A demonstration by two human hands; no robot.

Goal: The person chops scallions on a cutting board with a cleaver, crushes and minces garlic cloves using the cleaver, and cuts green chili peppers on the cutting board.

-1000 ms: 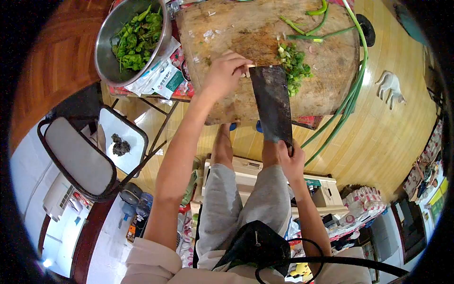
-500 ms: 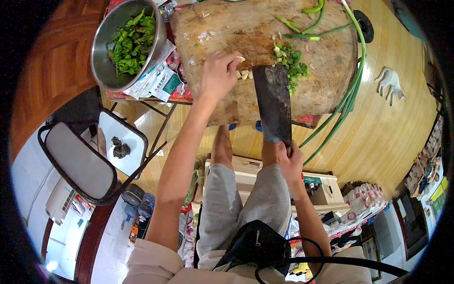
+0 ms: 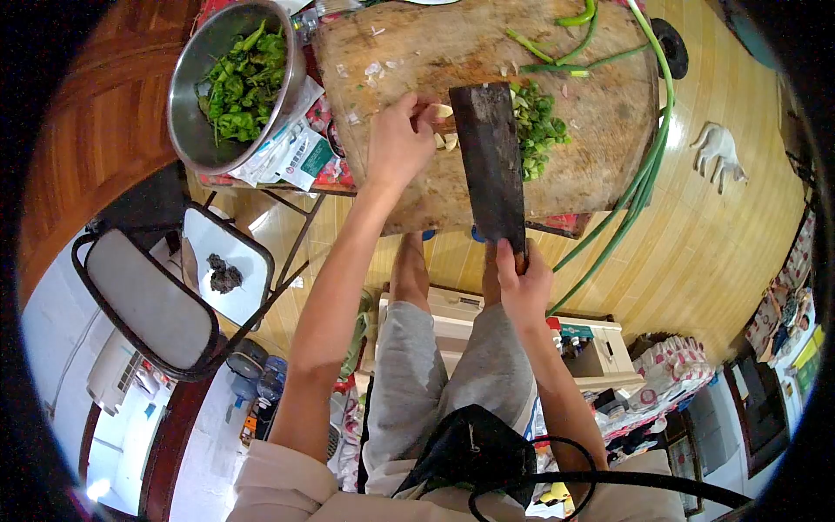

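1. Yellow plank flooring (image 3: 696, 226) is seen around the bench (image 3: 557, 224), on which a thick wooden chopping board (image 3: 600, 178) is set.
2. By the right hand (image 3: 526, 283), a dark cleaver (image 3: 487, 161) is held at its handle in a closed grip. Its broad blade is extended over the board (whether the wood is touched cannot be told).
3. By the left hand (image 3: 400, 139), a pale garlic piece (image 3: 444, 111) is pinched at the fingertips, the grip being almost closed, just left of the blade.
4. More garlic pieces (image 3: 445, 141) are laid on the board between that hand and the blade.
5. Chopped greens (image 3: 544, 130) are heaped right of the cleaver and partly hidden by it; long scallions (image 3: 645, 183) are draped over the board's right edge.
6. Green peppers (image 3: 248, 83) are held in a metal bowl (image 3: 177, 122) left of the board.
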